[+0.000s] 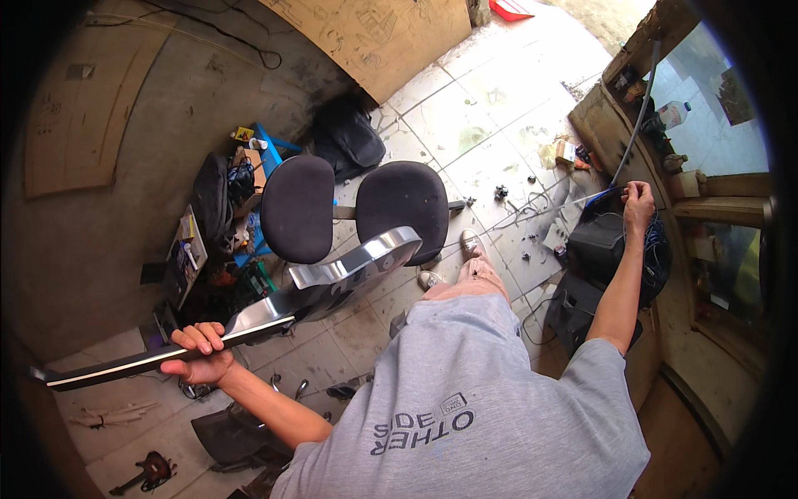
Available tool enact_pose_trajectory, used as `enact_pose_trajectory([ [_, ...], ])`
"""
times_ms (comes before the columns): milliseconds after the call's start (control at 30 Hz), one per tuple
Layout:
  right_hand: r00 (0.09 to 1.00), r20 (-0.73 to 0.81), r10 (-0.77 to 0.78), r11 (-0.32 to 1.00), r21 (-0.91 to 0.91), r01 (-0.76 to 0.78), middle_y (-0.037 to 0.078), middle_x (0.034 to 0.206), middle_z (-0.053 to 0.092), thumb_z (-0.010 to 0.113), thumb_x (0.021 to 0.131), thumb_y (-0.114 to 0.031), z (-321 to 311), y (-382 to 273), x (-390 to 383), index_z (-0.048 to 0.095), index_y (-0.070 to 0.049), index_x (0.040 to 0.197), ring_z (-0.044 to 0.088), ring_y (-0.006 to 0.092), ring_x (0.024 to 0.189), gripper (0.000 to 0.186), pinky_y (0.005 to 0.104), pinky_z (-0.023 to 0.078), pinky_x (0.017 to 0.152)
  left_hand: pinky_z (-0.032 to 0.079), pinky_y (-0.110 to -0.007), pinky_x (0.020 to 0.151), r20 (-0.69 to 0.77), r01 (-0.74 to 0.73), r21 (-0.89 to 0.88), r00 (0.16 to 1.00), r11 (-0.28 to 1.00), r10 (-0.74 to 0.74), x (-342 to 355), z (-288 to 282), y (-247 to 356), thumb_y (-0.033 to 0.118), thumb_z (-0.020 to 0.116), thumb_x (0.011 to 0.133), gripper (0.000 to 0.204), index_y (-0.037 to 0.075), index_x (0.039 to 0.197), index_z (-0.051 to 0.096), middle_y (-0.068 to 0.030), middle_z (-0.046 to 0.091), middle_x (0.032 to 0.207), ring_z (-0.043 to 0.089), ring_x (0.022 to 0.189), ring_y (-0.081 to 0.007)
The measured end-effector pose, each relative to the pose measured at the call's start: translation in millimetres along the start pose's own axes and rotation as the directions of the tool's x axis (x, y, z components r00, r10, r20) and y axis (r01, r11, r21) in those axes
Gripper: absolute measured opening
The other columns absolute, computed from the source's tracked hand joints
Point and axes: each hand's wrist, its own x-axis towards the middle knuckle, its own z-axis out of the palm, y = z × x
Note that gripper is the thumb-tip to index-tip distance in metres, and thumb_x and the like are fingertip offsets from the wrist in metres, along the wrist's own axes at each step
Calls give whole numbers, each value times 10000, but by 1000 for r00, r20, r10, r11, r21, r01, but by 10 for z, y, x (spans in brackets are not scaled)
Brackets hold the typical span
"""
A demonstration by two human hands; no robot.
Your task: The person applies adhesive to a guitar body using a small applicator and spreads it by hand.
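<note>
My left hand (pixel 199 356) is wrapped round the dark neck of an electric guitar (pixel 353 264). The guitar is tilted edge-on, with its shiny silver rim upward and its patterned body extending in front of an office chair. On the far right, my right arm is stretched out over black boxes. My right hand (pixel 638 205) is closed in a pinch, and a thin pale cable (pixel 582 200) seems to run leftward from its fingertips. The exact hold is too small to make out clearly. Just below that hand is a black box (pixel 597 237) with a blue item on top.
The dark chair (pixel 401 204) stands on a tiled floor. Beyond it a black bag (pixel 347 137) leans by the wall. A cluttered blue rack (pixel 264 150) is at left. Loose small parts (pixel 501 192) lie mid-floor. A small guitar (pixel 154 471) lies bottom left. Wooden window shelves (pixel 706 187) line the right.
</note>
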Motion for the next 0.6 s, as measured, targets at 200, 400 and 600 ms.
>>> enact_pose_trajectory([
  [200,997,-47,-53,997,49,55,11,891,720,642,1089,-188,-319,188,403,707,-56,1067,672,86,730,148,253,567,673,561,-488,868,77,34,45,996,998,-37,40,30,30,677,637,977,649,29,1007,658,-115,662,802,658,736,-284],
  [400,993,-73,-91,983,151,102,8,892,722,655,1084,-176,-666,62,780,714,-52,1078,674,80,737,138,247,580,687,541,-471,847,82,33,94,996,995,-41,33,23,8,673,630,984,637,37,1004,652,-104,647,794,644,730,-276],
  [600,967,-193,-165,986,0,168,37,954,766,658,1085,-204,-1097,36,1228,724,-42,1125,711,100,775,179,249,585,708,533,-472,847,79,45,62,996,997,-50,3,5,-76,669,634,985,635,34,998,641,-98,641,800,633,741,-268],
])
